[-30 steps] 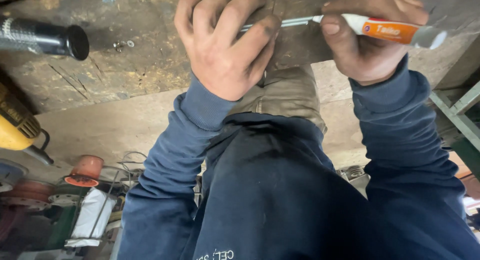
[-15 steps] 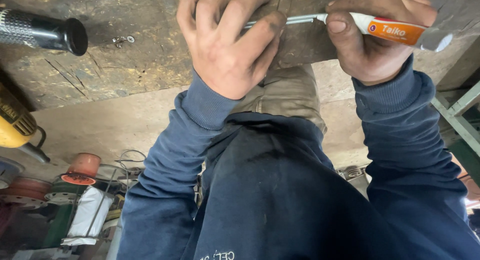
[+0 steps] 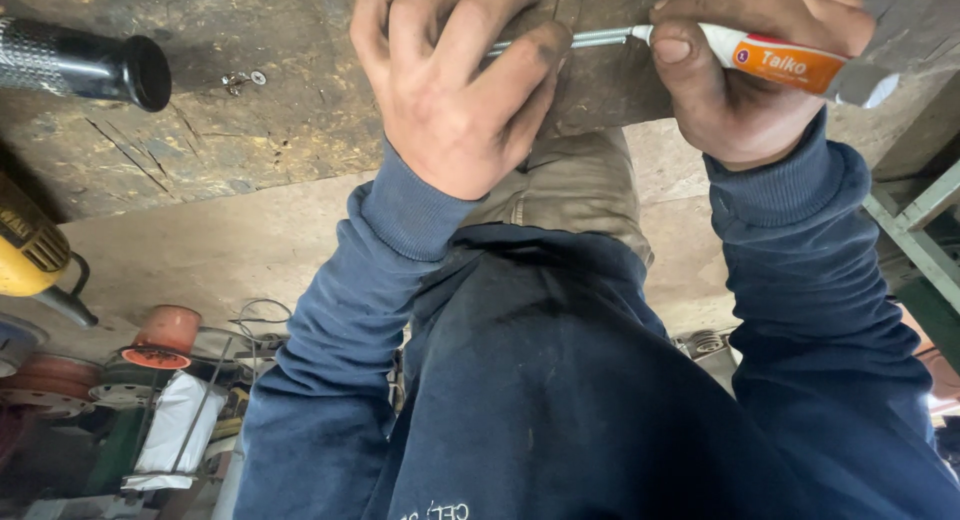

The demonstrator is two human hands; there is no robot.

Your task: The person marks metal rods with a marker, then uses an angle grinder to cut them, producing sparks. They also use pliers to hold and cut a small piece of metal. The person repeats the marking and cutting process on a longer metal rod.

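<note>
A scarred, stained wooden workbench (image 3: 200, 130) spans the top; below, a dusty concrete floor (image 3: 230, 260) and a green metal frame (image 3: 915, 230).

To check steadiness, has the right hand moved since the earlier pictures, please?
No; the right hand stays put against the black handle on the workbench.
</note>
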